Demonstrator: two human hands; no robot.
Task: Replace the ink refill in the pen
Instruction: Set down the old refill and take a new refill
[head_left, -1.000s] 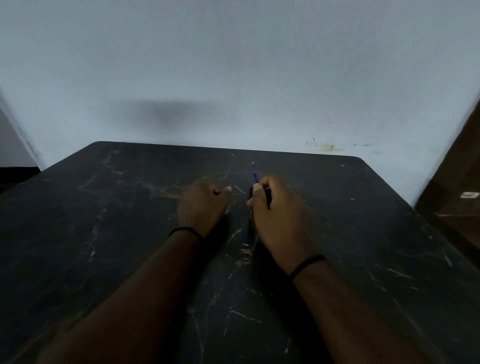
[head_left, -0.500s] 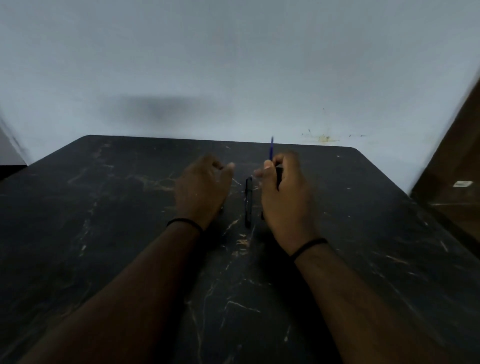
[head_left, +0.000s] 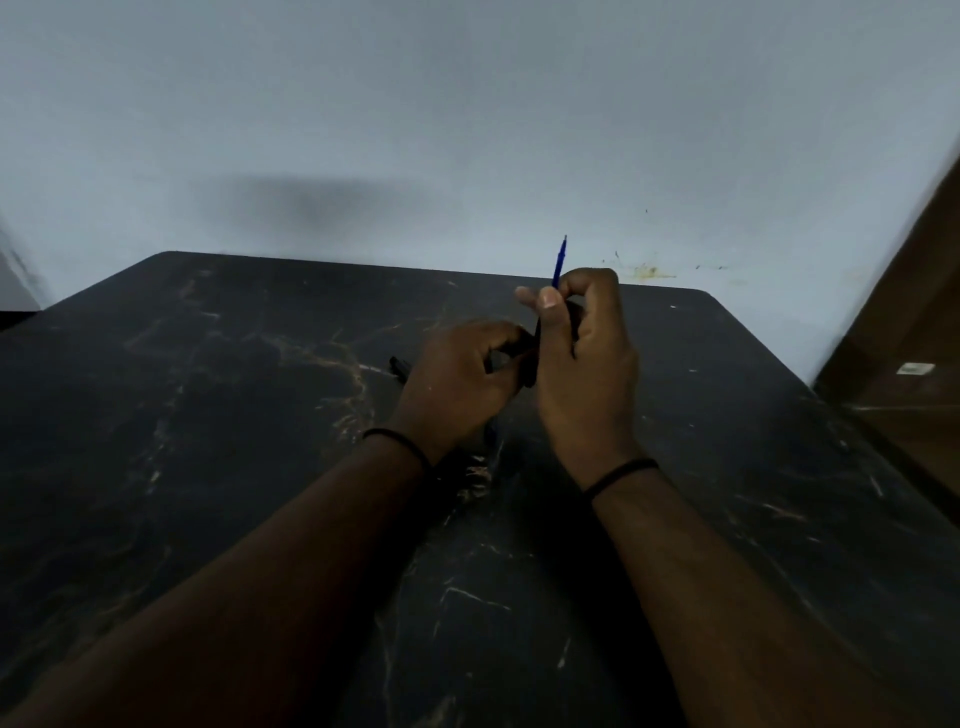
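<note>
Two hands are in view above one dark marbled counter (head_left: 218, 467).

Right hand (head_left: 587, 374): raised off the counter, fingers (head_left: 592, 283) curled. It grips one blue ink refill (head_left: 559, 262), which stands nearly upright, its upper end projecting above the knuckles against the wall (head_left: 467, 104). The thumb lies across the front of the fist. One dark pen part (head_left: 531, 358) runs down from the thumb beside the palm; it is too dark to tell whether it is the barrel or another section of the pen.

Left hand (head_left: 460, 374): just beside the right hand and lower, fingers curled inward toward the dark pen part. The fingertips meet that part; how firmly they pinch it cannot be told in the low light.

Loose items on the counter: one short dark piece (head_left: 399, 365) shows just beyond the left hand's knuckles, partly hidden by the hand. Its identity cannot be told.

Count of worn items: two thin dark bands, one on the left wrist (head_left: 397, 441) and one on the right wrist (head_left: 621, 475).

Surroundings: one pale wall behind the counter, bearing a small yellowish stain (head_left: 647, 270) to the right of the refill. One brown wooden surface (head_left: 904, 338) stands at the right edge of the view. No vessel, tray or box is visible.
</note>
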